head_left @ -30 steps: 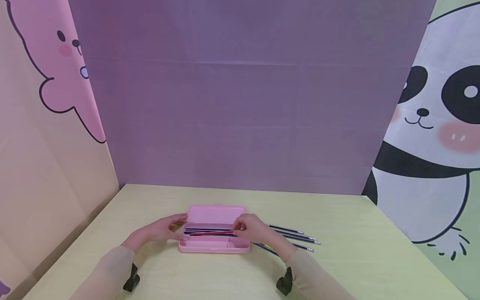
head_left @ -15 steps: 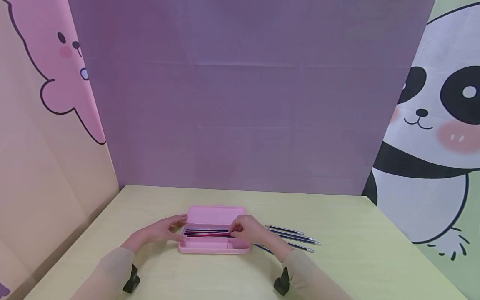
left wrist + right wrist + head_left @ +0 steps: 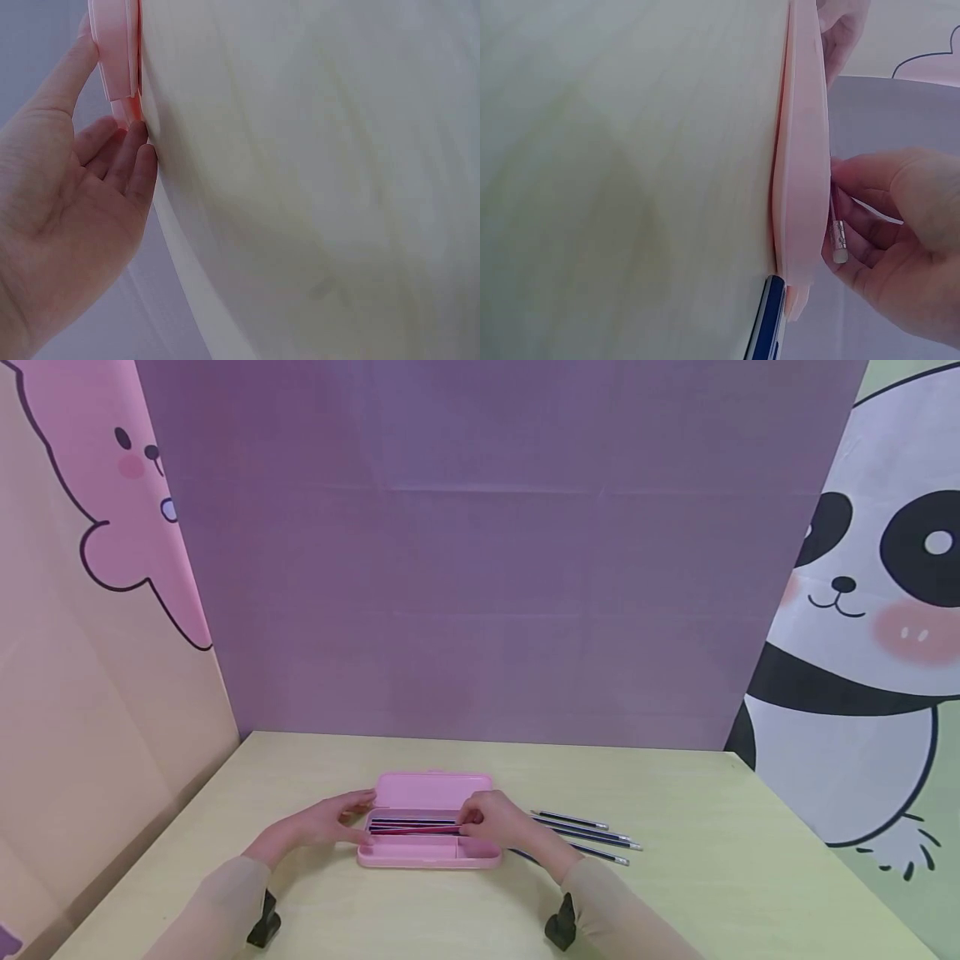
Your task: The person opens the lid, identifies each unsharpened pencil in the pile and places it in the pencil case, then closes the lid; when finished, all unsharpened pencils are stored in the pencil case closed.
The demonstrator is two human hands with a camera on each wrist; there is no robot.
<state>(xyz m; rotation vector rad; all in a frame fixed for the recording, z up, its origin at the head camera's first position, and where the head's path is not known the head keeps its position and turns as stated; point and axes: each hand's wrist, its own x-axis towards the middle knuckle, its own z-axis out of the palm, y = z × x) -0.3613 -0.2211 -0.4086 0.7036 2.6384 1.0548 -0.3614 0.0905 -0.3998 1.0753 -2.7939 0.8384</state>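
A pink pencil case (image 3: 408, 862) lies on the table with its lid (image 3: 431, 789) folded back. My right hand (image 3: 495, 818) pinches a red pencil (image 3: 416, 830) near its eraser end, and the rest of the pencil lies along the case's long compartment. The white eraser tip (image 3: 840, 256) shows below the thumb in the right wrist view. Dark striped pencils (image 3: 412, 820) lie beside it in the compartment. My left hand (image 3: 326, 818) rests at the case's left end, thumb on the case, fingers loosely extended by the lid, as the left wrist view shows too.
Several dark striped pencils (image 3: 592, 835) with white erasers lie on the table (image 3: 360, 910) to the right of the case, partly behind the right forearm. One pencil end (image 3: 769, 315) is close to the case's right corner. A purple panel (image 3: 480, 568) stands behind the table.
My right hand has moved slightly left with the red pencil, which has come down flatter into the compartment. My left hand and the case have stayed in place.
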